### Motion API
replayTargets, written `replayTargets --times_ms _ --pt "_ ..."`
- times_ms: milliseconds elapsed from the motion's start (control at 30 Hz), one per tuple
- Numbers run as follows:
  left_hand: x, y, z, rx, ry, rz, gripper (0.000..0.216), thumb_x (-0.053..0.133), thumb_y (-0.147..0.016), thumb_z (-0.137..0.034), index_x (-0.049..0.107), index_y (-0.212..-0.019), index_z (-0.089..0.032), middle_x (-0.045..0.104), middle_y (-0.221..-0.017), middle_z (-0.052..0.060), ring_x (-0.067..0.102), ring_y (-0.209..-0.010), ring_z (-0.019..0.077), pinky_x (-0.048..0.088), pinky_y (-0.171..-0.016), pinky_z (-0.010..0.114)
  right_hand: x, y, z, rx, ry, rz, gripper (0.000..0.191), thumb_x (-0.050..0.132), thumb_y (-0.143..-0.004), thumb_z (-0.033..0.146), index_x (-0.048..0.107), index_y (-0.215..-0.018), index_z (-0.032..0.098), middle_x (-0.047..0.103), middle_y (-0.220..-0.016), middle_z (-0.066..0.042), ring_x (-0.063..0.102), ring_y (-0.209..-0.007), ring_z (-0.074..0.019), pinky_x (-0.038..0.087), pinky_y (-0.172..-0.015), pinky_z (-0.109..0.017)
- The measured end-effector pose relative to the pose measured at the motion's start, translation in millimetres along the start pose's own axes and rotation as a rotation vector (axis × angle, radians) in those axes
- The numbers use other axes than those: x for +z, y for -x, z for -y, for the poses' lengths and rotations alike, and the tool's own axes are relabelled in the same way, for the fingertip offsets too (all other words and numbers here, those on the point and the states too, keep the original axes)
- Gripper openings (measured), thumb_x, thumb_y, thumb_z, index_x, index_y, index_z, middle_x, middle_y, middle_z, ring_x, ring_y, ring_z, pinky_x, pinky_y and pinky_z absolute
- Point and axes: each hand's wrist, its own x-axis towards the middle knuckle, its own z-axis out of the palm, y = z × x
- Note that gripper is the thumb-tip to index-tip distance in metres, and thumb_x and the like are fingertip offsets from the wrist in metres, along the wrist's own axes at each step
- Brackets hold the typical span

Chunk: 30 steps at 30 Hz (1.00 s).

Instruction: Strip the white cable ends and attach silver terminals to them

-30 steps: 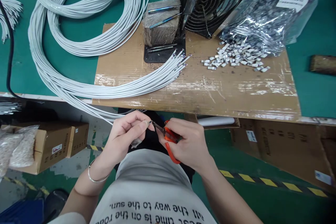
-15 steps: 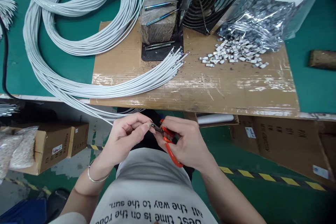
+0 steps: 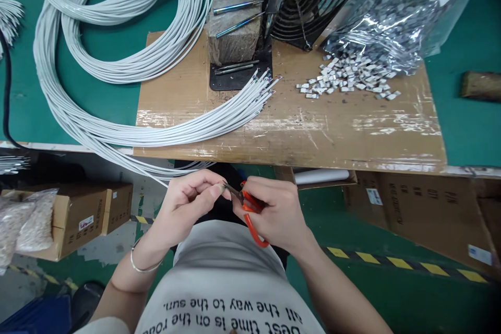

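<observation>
My left hand is closed in a pinch, with thumb and forefinger pressed together. A white wire runs in behind this hand from the table edge; its end at the fingertips is mostly hidden. Wrapped around the red handles of small scissors is my right hand. The dark blades point left and reach the tips of my left fingers. Both hands are just in front of the table edge, above my lap.
Long bundles of white wires curve over the table onto a cardboard sheet. Behind lie a block with metal rods, a black fan guard, small white pieces and a plastic bag. Cardboard boxes stand below.
The scissors' blades look closer together, and their lower red handle has shifted slightly left. My left hand stays nearly in place, still pinching.
</observation>
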Motion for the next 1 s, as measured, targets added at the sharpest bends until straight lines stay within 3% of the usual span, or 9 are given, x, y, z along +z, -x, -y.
replayTargets --times_ms 167,333,467,700,833,1000 --pt "0 1 0 -0.01 -0.073 -0.001 0.037 0.076 -0.101 -0.052 0.082 -0.089 -0.018 0.061 -0.066 0.002 0.035 -0.058 0.0119 0.026 -0.052 0.027 7 5 -4 -0.033 0.032 -0.095 0.046 0.063 -0.084 0.006 0.025 -0.065 0.023 0.028 -0.059 0.008 0.023 -0.053 -0.0075 0.018 -0.047 -0.027" --pt "2 0 -3 -0.01 0.002 -0.005 0.032 0.077 -0.1 -0.048 0.081 -0.089 -0.018 0.062 -0.066 0.001 0.035 -0.055 0.0105 0.025 -0.049 0.026 2 9 -10 0.028 0.077 -0.242 0.048 0.067 -0.09 0.008 0.032 -0.061 0.023 0.03 -0.057 0.007 0.024 -0.052 -0.0084 0.019 -0.046 -0.028" --pt "1 -1 -6 -0.008 0.035 -0.032 0.03 0.079 -0.098 -0.047 0.081 -0.089 -0.018 0.066 -0.068 0.003 0.044 -0.056 0.0121 0.033 -0.05 0.026 -6 10 -12 0.1 0.03 -0.206 0.046 0.072 -0.09 0.01 0.037 -0.063 0.023 0.033 -0.059 0.007 0.028 -0.053 -0.0089 0.024 -0.046 -0.027" --pt "-5 -3 -6 -0.019 0.019 0.004 0.036 0.072 -0.103 -0.047 0.083 -0.086 -0.017 0.069 -0.066 0.004 0.046 -0.055 0.0119 0.032 -0.052 0.027 -9 11 -9 0.187 -0.066 -0.145 0.035 0.074 -0.092 0.014 0.055 -0.063 0.02 0.045 -0.059 0.005 0.037 -0.053 -0.0093 0.029 -0.046 -0.026" --pt "-6 -6 -5 0.029 0.007 0.009 0.032 0.075 -0.103 -0.044 0.084 -0.087 -0.017 0.078 -0.08 0.007 0.062 -0.067 0.015 0.044 -0.059 0.025 -9 9 -4 0.247 -0.131 -0.179 0.02 0.075 -0.093 0.016 0.075 -0.074 0.021 0.06 -0.065 0.002 0.047 -0.054 -0.0113 0.037 -0.048 -0.027" --pt "-5 -6 -7 0.073 -0.02 0.041 0.023 0.078 -0.103 -0.037 0.083 -0.092 -0.017 0.081 -0.083 0.007 0.071 -0.074 0.0164 0.054 -0.068 0.025 -7 3 6 0.251 -0.297 -0.226 0.014 0.078 -0.093 0.015 0.086 -0.089 0.025 0.067 -0.07 0.001 0.057 -0.06 -0.013 0.046 -0.055 -0.027"
